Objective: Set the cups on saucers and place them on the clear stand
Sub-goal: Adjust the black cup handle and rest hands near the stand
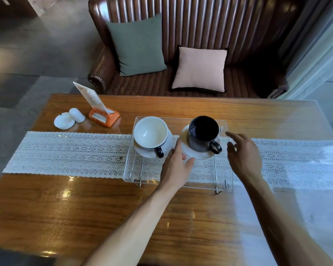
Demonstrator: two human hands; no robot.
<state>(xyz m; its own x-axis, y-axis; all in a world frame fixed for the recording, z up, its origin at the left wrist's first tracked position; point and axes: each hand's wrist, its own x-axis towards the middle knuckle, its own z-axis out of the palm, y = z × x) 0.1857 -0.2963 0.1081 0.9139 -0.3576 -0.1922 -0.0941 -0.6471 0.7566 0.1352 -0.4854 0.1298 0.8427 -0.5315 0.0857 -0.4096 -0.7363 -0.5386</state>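
Head view: on clear stand (178, 169), white cup (150, 134) on saucer (166, 143), black mug (203, 134) on saucer (197, 155). Left hand (176, 167) open, fingertips touching that saucer's rim; right hand (243, 155) open, empty, beside mug.

Two cups (150, 134), two saucers (198, 153), one stand (224, 169)

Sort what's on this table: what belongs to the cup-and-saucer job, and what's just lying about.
Part of the job:
white cup on its saucer
black cup on its saucer
clear stand holding both
left hand, touching the black cup's saucer
right hand, open beside it

Lying about:
white ashtray
small white holder
orange sign stand
lace runner
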